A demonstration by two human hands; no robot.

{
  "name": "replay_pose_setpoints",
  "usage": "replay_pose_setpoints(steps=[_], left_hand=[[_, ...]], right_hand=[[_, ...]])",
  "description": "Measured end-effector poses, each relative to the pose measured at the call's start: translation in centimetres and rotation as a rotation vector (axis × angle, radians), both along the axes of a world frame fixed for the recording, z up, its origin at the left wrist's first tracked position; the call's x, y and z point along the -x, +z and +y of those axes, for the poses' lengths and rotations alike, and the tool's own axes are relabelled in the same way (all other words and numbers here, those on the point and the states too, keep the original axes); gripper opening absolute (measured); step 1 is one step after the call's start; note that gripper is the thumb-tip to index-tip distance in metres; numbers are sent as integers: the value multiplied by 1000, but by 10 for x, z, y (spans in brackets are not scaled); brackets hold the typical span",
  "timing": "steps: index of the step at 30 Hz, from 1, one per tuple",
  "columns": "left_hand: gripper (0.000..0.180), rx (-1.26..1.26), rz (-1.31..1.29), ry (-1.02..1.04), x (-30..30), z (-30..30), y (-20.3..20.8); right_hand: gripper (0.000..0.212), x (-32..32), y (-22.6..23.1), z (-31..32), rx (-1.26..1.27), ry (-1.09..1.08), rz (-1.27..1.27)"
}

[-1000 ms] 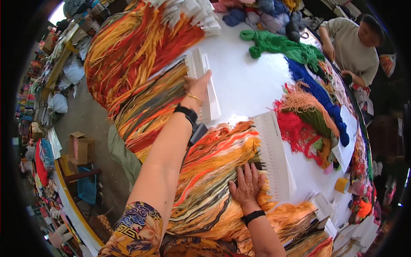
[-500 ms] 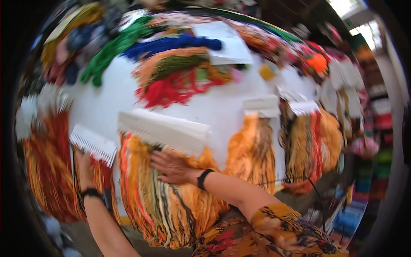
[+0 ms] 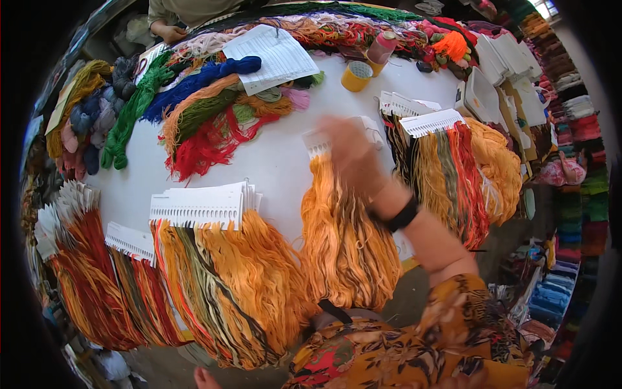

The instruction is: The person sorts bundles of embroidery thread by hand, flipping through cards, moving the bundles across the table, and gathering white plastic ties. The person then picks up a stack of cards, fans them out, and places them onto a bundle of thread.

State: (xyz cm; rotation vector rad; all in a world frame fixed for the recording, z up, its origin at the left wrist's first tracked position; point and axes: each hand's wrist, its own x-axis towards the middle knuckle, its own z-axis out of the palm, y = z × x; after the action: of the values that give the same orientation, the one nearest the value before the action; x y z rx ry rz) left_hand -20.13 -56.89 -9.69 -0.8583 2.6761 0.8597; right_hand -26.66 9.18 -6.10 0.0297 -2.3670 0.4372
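My right hand (image 3: 355,159), smeared by motion, hovers over the white punched card of an orange and brown yarn bundle (image 3: 350,240); whether it touches the card cannot be made out. Of my left hand (image 3: 206,379) only a small part shows at the lower edge, away from the yarn. Left of my right hand lies a stack of white punched cards (image 3: 194,206), with orange, olive, cream and dark strands (image 3: 240,285) hanging from it over the table's front edge. Beside that, a smaller punched card (image 3: 129,241) carries red and brown strands.
Farther left are more carded rust-red bundles (image 3: 84,285). Loose skeins, including a blue one (image 3: 201,84) and a green one (image 3: 133,113), lie toward the back with a printed sheet (image 3: 272,61). A yellow cup (image 3: 356,76) stands behind my right hand. Another person's hand (image 3: 170,34) is across the table.
My right hand has left the middle stack and moved right to the orange bundle. My left hand has dropped from the small card to the lower edge. The view has shifted.
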Motion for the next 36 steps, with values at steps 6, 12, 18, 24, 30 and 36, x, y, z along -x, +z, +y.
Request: replay_pose_setpoints(steps=[6,12,18,24,30,36], left_hand=[[33,-327,-49,316,-104,33,26],[41,-272,-122,77,-70,80,30],[33,-134,-29,132,-56,62,0],[30,-264,10,62,-62,57,-16],[28,-242,-17,101,-68,83,-5],[27,-332,30,37,-73,74,-6]], right_hand=[[61,-110,-57,208,-149,-790,-759],[54,-130,-72,217,17,-963,-826],[50,-164,-62,222,364,-791,-524],[52,-185,-70,236,572,-840,-457],[46,-186,-73,230,727,-777,-369],[33,-185,-67,213,254,-818,-247]])
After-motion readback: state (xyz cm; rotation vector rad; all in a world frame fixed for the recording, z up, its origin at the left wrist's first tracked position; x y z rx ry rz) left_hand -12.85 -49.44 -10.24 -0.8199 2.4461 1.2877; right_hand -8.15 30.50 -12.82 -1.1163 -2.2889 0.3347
